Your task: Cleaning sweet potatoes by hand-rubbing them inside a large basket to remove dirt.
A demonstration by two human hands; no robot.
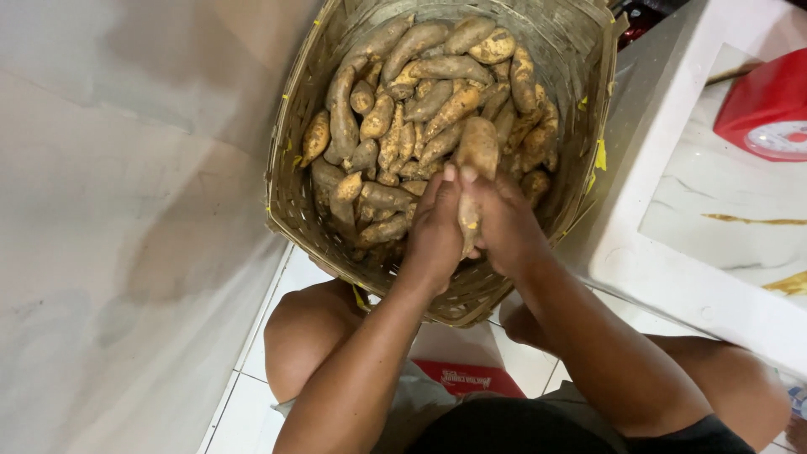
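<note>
A woven bamboo basket (pixel 294 193) stands on the floor in front of my knees, filled with several dirt-covered sweet potatoes (pixel 420 92). Both my hands are over the basket's near side, pressed together around one long sweet potato (pixel 477 151). My left hand (pixel 435 235) wraps its lower part from the left. My right hand (pixel 504 223) grips it from the right. The potato's thick end sticks up above my fingertips; its thin end shows between my palms.
A grey wall (pixel 109 210) rises close on the left. A white marble-patterned counter (pixel 714 193) sits to the right, with a red kitchen scale (pixel 769 105) on it. White floor tiles (pixel 252 370) and a red packet (pixel 466 378) lie between my knees.
</note>
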